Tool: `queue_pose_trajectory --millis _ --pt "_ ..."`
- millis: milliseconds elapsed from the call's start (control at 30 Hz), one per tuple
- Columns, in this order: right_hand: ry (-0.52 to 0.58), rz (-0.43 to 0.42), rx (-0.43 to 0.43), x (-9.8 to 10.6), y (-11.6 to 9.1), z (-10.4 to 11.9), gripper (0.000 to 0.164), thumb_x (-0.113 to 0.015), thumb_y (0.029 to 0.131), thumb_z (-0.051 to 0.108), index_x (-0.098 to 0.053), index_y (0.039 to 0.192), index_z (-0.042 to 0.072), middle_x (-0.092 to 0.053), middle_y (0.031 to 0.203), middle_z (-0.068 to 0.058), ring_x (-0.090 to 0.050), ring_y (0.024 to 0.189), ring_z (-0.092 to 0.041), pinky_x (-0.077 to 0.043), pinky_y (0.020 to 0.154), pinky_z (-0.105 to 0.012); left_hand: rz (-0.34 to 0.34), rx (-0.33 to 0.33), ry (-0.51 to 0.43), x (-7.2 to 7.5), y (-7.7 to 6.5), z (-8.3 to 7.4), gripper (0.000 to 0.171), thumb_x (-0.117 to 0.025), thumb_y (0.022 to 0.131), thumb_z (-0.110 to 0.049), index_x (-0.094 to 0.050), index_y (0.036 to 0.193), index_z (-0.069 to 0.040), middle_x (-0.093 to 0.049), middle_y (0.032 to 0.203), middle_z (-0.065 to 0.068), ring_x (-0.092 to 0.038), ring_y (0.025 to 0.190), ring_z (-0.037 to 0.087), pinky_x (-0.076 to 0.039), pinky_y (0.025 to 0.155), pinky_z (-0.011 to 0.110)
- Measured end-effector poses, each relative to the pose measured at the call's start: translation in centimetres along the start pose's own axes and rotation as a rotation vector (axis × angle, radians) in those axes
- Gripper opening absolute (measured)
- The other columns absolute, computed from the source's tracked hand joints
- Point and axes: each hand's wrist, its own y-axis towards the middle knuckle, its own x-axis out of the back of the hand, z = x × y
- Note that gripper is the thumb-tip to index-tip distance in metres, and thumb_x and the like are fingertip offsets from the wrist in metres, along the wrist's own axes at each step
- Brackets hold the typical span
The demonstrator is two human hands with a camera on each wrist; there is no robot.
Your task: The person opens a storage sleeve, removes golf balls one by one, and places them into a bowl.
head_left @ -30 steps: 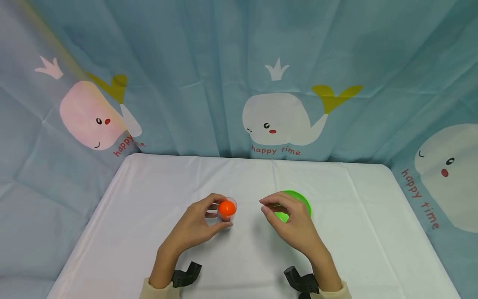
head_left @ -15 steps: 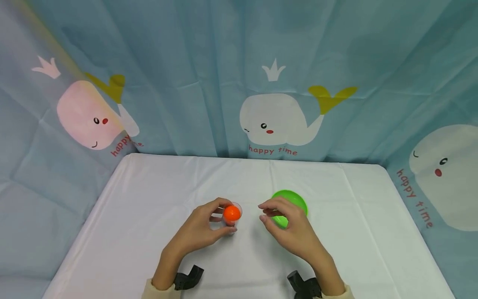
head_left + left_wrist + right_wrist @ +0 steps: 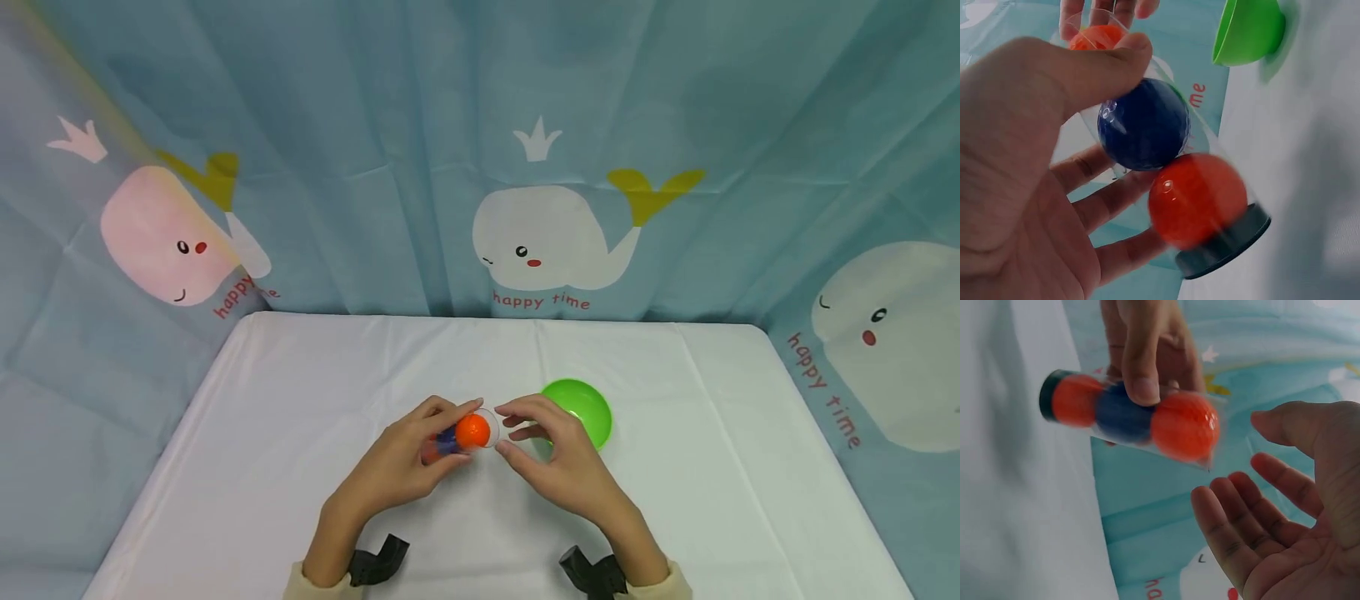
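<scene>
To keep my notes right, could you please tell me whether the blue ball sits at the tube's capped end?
No, the blue ball lies in the middle of the row, with an orange ball between it and the dark cap.

A softly creased blue curtain [image 3: 375, 100] hung behind and on both sides of the white-covered worktop [image 3: 697, 483]. In its middle, a printed white whale [image 3: 543, 229] with a yellow tail [image 3: 645, 204] sat under a white crown [image 3: 537, 145] and above red lettering [image 3: 527, 301] reading "happy time".
</scene>
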Motion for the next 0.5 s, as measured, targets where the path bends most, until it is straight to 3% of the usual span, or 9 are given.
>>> queue_pose_trajectory --millis 67,167,333,500 --pt "0.015 0.001 -0.002 -0.3 0.1 -0.2 0.037 -0.080 0.096 0.016 -0.068 0.131 0.012 -0.070 0.126 -0.010 -0.069 0.112 -0.019 -0.066 0.089 -0.036 0.001 -0.003 0.023 0.1 0.0 -0.1 0.074 -0.085 0.091 -0.033 -0.050 0.155 -0.045 -0.062 0.124 -0.018 -0.063 0.110 0.001 -0.060 0.097 0.032" --pt "0.014 -0.009 -0.010 -0.6 0.2 -0.3 0.041 -0.082 0.095 0.019 -0.068 0.132 0.012 -0.069 0.127 -0.010 -0.068 0.114 -0.019 -0.066 0.089 -0.035 -0.009 -0.002 0.031 0.1 0.0 -0.1 0.073 -0.087 0.089 -0.033 -0.053 0.153 -0.038 -0.067 0.123 -0.016 -0.066 0.107 0.003 -0.061 0.095 0.033" --pt "0.010 -0.028 -0.046 -1.2 0.2 -0.5 0.044 -0.085 0.092 0.023 -0.068 0.132 0.017 -0.068 0.129 -0.010 -0.067 0.116 -0.023 -0.066 0.089 -0.037 -0.014 0.029 0.018 0.2 0.0 -0.3 0.059 -0.091 0.084 -0.037 -0.058 0.132 -0.030 -0.071 0.114 -0.016 -0.066 0.099 0.002 -0.060 0.089 0.027" --pt "0.040 -0.025 -0.081 -1.5 0.3 -0.4 0.041 -0.085 0.092 0.023 -0.069 0.130 0.022 -0.070 0.127 -0.010 -0.069 0.113 -0.016 -0.066 0.088 -0.035 -0.046 0.012 0.040 0.3 -0.1 -0.5 0.054 -0.092 0.081 -0.039 -0.067 0.128 -0.031 -0.072 0.118 -0.018 -0.065 0.097 0.001 -0.059 0.085 0.024"
